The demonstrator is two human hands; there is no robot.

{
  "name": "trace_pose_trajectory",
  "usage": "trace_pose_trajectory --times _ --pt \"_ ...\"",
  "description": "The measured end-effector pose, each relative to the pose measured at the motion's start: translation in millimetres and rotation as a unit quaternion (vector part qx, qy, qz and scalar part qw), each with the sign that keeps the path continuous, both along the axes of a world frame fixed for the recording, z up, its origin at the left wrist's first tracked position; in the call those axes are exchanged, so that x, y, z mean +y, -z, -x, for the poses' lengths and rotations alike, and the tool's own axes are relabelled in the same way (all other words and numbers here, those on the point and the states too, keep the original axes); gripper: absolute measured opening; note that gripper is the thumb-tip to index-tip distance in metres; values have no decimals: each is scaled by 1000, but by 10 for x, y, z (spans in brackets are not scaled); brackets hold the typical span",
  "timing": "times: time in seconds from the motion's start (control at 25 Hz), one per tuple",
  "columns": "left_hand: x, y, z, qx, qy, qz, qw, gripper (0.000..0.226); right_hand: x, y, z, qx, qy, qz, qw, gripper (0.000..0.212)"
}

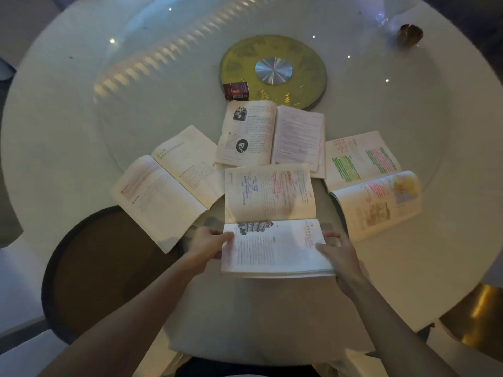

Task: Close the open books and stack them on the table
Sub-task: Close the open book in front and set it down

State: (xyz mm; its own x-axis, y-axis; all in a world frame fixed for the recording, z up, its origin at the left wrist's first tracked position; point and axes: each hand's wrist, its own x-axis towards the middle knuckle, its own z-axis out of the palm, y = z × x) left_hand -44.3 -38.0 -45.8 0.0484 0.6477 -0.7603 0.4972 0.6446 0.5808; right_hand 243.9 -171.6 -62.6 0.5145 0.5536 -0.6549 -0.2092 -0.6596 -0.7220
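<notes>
- One round white table (81,110) with a glossy glass top fills most of the view; ceiling lights show as small bright dots on its smooth surface
- One round dark brown seat (103,268) with a black rim sits below the table edge on the person's left
- Four open paper books lie on the table, all with thin, matte, cream pages printed in small text
- One open book with blue and red notes (269,213), the nearest, lies between both hands with its spine running left to right; its near half is slightly lifted off the table
- One open book with plain cream pages (168,183) lies angled on the left, its near corner hanging past the table edge
- One open book with black portrait pictures (272,134) lies farther out, in the middle, near the disc
- One open book with green and pink highlighter stripes (364,172) lies on the right, its near page curling upward
- One round yellow-green disc (304,77) with a shiny metal hub sits at the table's centre
- One left hand (209,246) grips the near page's left edge, thumb on top and fingers curled beneath
- One right hand (340,254) holds the right edge, fingers spread slightly over the page stack
- One small dark red card box (236,91) rests against the disc; its contents are hidden
- One small brown rounded object (409,34) sits at the far right, too blurred to tell
</notes>
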Motion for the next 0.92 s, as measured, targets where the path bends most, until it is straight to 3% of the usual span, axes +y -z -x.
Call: trace_pose_trajectory --times 0.12,0.28,0.4,0.48,0.64,0.76,0.92 --pt "153 -90 -16 -25 -51 -5 998 18 175 -112 -43 77 68 -37 994 10" --pt "411 -167 -68 -110 -136 18 984 30 535 -293 -120 166 103 -80 977 18" --pt "527 -155 -126 -165 -178 32 970 42 832 -344 -110 176 76 -107 975 30" --pt "561 -86 -171 -155 -192 42 968 56 1006 -274 -111 148 50 -92 983 35" --pt "524 155 -218 -56 -159 23 985 40 1269 -29 -158 35 -46 2 998 42" --pt "474 284 -205 5 -101 5 995 61 1355 148 -176 -99 -144 68 982 37" --pt "538 297 -298 11 -93 -45 995 42 1309 221 -134 -212 -214 100 948 41"
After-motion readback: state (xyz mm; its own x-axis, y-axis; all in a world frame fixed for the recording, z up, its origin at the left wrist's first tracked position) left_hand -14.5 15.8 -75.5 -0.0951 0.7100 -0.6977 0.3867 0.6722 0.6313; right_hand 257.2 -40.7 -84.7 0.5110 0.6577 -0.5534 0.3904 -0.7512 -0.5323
